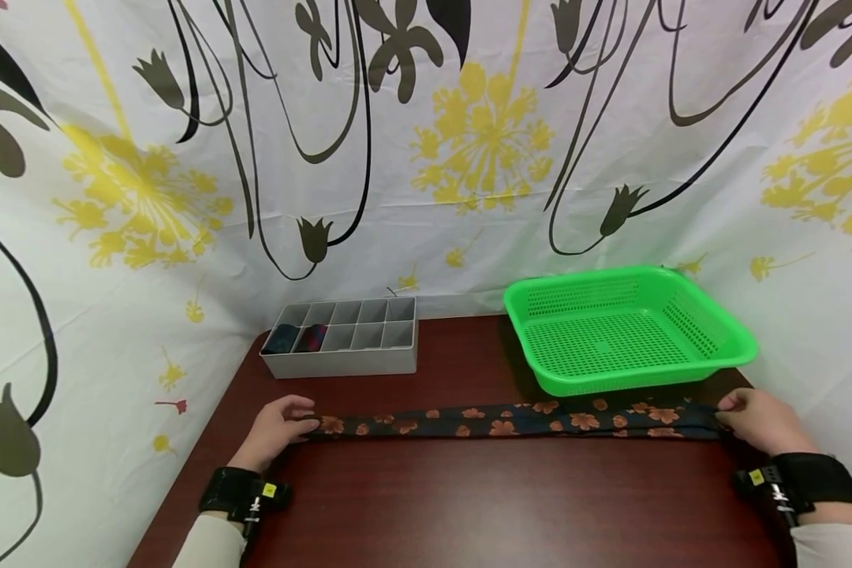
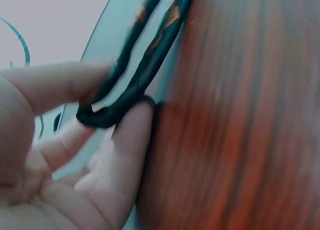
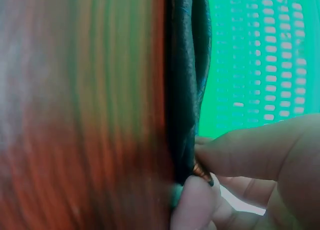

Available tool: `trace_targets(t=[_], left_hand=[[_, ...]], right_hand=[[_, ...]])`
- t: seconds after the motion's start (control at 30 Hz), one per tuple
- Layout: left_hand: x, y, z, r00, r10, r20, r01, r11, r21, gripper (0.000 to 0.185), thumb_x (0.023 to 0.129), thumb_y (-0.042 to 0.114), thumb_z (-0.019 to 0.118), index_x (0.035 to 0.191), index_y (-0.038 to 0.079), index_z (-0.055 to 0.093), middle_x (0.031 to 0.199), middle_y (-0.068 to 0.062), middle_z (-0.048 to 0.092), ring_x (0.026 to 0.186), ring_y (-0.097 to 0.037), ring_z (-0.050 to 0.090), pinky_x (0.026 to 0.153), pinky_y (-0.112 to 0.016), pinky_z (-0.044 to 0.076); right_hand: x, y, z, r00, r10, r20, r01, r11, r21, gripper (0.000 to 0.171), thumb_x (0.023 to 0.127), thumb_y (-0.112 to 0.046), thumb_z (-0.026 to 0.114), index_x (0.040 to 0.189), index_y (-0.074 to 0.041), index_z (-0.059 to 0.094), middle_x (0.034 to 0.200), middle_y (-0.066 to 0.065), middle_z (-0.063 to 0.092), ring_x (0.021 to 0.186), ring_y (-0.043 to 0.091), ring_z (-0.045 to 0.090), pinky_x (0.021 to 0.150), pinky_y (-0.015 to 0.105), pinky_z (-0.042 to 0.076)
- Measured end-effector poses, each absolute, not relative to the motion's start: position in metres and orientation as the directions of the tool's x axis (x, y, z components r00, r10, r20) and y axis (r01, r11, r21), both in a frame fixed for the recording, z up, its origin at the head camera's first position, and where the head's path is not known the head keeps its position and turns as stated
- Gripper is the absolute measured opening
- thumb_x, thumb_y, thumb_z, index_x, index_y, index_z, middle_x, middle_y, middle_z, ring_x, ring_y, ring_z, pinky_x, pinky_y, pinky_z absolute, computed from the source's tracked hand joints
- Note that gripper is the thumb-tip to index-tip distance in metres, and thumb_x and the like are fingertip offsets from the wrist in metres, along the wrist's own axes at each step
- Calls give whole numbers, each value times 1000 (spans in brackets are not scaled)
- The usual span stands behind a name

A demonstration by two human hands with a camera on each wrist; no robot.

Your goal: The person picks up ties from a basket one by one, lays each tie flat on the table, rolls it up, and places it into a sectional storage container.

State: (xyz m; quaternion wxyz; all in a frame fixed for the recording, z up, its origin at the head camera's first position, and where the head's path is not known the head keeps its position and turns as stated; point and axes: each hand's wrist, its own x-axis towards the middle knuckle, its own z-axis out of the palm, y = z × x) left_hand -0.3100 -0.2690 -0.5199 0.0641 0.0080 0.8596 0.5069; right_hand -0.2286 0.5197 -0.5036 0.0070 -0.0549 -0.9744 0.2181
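Note:
A dark necktie (image 1: 500, 420) with orange flowers stretches straight across the table, doubled over and wider toward the right. At its left end my left hand (image 1: 278, 426) pinches the folded loop between thumb and fingers, with the two layers (image 2: 150, 60) apart in the left wrist view. My right hand (image 1: 763, 420) pinches the right end between thumb and forefinger. There the cloth layers (image 3: 185, 85) stand on edge in the right wrist view, beside the green basket.
A grey divided box (image 1: 348, 363) stands at the back left, with rolled dark cloth (image 1: 282, 339) and a red-and-blue roll (image 1: 312, 338) in its compartments. The green plastic basket (image 1: 632, 379) sits back right, just behind the necktie. A patterned curtain (image 1: 397, 237) hangs behind the brown table (image 1: 497, 505).

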Motion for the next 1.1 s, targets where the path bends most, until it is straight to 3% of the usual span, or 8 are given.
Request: trace_targets(t=[0.2,0.37,0.47,0.63,0.83,1.0,1.1], left_hand=[[-309,-262,-520,-991,61,-121,-73,515,854,32,97,7,75,126,-4,68,105,-15,75,90,-20,73,76,-38,65],[-311,-264,-516,-980,145,-133,-40,512,858,28,98,5,74,124,-3,69,102,-13,77,86,-20,73,77,-39,65],[-312,-270,-513,-966,206,-156,-33,499,866,29,98,6,74,125,-3,68,99,-10,77,85,-21,73,78,-38,65],[-310,-280,-508,-947,248,-204,-51,511,858,30,97,9,75,123,-5,67,92,-8,73,82,-20,72,75,-37,65],[-309,-285,-508,-956,213,-202,-70,503,862,19,96,7,77,108,-5,69,82,-6,71,76,-19,71,71,-36,65],[-311,-284,-510,-960,213,-182,-51,505,861,17,94,6,78,106,-4,69,82,-9,70,76,-20,72,71,-36,65],[-312,-284,-511,-972,174,-157,-44,521,852,19,95,5,76,112,-4,70,94,-13,70,83,-20,70,74,-33,64]], right_hand=[[-226,521,-504,-992,123,24,102,903,-417,26,100,-19,67,101,6,72,90,18,74,75,17,60,67,35,45],[-226,518,-510,-982,152,111,78,866,-494,27,104,-19,63,105,5,73,88,14,76,70,4,62,63,28,49],[-225,516,-509,-991,125,50,84,865,-495,25,105,-20,62,99,1,74,81,4,74,63,0,58,60,24,45],[-224,519,-499,-994,87,-69,108,897,-428,25,102,-17,61,80,-7,67,71,-2,60,63,12,51,62,29,37],[-223,525,-492,-986,84,-143,138,892,-431,20,101,-14,60,91,-2,71,77,1,64,70,16,57,64,31,43],[-225,521,-504,-997,72,20,53,874,-483,20,104,-17,65,103,0,75,83,1,74,67,4,60,62,26,47],[-228,518,-512,-994,53,93,-2,860,-510,20,104,-18,67,108,-1,76,85,0,76,67,-3,60,61,23,48]])
